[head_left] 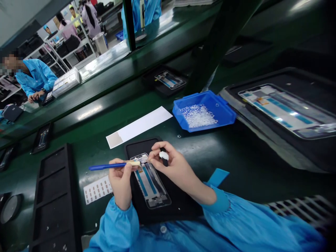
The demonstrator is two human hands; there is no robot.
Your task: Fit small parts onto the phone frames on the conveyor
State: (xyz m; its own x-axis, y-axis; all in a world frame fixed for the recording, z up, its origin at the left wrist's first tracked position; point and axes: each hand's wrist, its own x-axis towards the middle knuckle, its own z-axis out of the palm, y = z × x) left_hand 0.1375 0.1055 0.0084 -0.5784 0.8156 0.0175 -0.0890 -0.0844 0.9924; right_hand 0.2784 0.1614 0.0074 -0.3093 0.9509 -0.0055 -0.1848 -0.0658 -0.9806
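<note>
My left hand (121, 183) is closed around a slim blue pen-like tool (106, 167) with a pale end, held almost level over the top of a phone frame (151, 185). The frame has two blue strips along its inside and lies face up on a black padded tray (181, 204). My right hand (168, 159) hovers at the frame's upper right corner, thumb and fingertips pinched close to the pen's pale end. Against its fingers sits a small black piece with a white rounded patch (164, 156). Whatever lies between the right fingertips is too small to tell.
A blue bin (204, 110) of small clear rings stands beyond my right hand, beside a white paper strip (141, 126). Left are a sheet of small brown pieces (97, 190) and a black compartment tray (54, 199). Another phone frame (288, 110) lies right. A co-worker (35, 75) sits across.
</note>
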